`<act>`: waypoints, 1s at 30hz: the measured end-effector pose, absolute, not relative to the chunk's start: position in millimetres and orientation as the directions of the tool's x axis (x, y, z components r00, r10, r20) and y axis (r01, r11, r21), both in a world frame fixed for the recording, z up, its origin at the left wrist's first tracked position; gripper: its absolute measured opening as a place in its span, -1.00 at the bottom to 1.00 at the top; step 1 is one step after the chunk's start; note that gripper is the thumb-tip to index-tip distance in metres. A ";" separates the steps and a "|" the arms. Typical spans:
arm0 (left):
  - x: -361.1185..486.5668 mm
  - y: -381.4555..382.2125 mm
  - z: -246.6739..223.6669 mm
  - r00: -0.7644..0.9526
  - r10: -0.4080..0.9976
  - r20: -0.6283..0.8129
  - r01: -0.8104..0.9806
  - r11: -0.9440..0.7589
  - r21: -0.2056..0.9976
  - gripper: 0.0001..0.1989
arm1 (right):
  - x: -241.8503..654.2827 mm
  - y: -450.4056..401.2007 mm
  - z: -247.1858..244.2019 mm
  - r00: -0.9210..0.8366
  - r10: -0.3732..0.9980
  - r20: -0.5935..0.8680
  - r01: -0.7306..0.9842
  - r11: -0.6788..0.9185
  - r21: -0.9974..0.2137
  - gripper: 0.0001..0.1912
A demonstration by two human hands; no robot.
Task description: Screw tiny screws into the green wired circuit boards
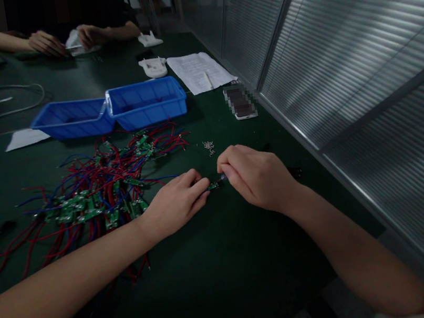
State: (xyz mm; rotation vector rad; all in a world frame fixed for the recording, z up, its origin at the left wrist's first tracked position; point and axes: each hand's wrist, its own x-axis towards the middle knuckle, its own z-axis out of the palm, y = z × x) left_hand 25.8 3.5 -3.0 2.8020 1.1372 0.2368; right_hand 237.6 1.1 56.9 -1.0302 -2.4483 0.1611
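Near the middle of the view, my left hand (178,201) pinches a small green circuit board (213,186) between thumb and fingers. My right hand (256,173) is closed just to the right, its fingertips around a small, thin item (223,177) that meets the board's right end; what it is cannot be made out. Beyond the hands lies a little pile of tiny metal parts (209,146). A large tangle of green boards with red and blue wires (115,181) spreads to the left, partly behind my left forearm.
Two blue bins (148,104) stand behind the wires. Printed paper (199,70) with a white pen, a phone (240,102) and white plastic parts (154,67) lie at the back right. Another person's hands (86,37) work across the table. A slatted glass partition (340,55) borders the right side.
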 end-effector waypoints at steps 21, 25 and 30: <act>25.5 3.1 -3.0 0.710 0.694 0.119 0.675 -0.719 0.165 -0.79 | 252.2 16.5 51.5 -0.482 0.816 0.320 0.658 0.578 -0.483 -0.62; 26.1 3.5 -2.1 0.716 0.686 0.127 0.668 -0.727 0.162 -0.79 | 254.3 18.1 48.3 -0.472 0.809 0.351 0.702 0.585 -0.405 -0.78; 26.2 3.0 -1.7 0.710 0.698 0.099 0.679 -0.715 0.168 -0.80 | 246.5 9.3 55.7 -0.569 0.748 0.342 0.611 0.663 -0.433 -0.81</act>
